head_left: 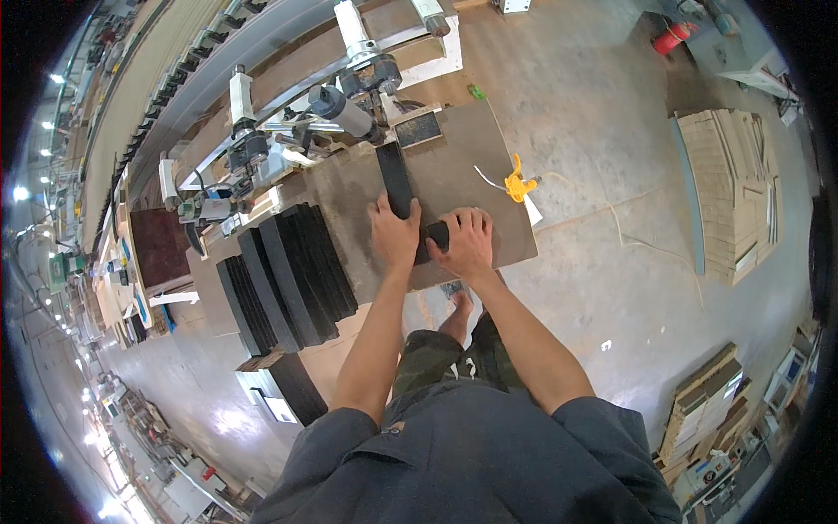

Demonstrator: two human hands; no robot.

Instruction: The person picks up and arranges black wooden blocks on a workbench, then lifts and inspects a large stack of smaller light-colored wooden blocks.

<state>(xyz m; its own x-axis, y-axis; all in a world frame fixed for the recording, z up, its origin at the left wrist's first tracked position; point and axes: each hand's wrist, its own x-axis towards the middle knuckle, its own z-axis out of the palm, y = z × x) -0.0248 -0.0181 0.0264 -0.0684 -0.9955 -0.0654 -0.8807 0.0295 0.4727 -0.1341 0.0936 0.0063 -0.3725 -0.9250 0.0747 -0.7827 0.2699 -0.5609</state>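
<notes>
My left hand (395,234) grips the near end of a long, flat, black rectangular strip (395,175), thumb along its right edge and fingers at its left. The strip has straight, parallel sides and a matt, uniformly dark face; its material cannot be determined. It lies on a brown, flat worktable board (476,157), pointing away from me, and its far end sits just below the lower tip of a grey cylindrical machine unit (342,110); whether the two touch cannot be determined. My right hand (464,243) is partly closed over a small, dark, blunt-ended block (438,233), of which only the part beside the thumb is exposed; the fingers cover the rest, so its full shape and the firmness of the hold cannot be determined. The block is to the right of the strip's near end. Beyond my right hand, a dark rectangular plate (419,130) with a pale edging is positioned beside the strip's far end. To the left, closely packed stacks of black flat strips (301,271) stand in rows. A bright yellow plastic fitting (518,181) is at the board's right edge.
</notes>
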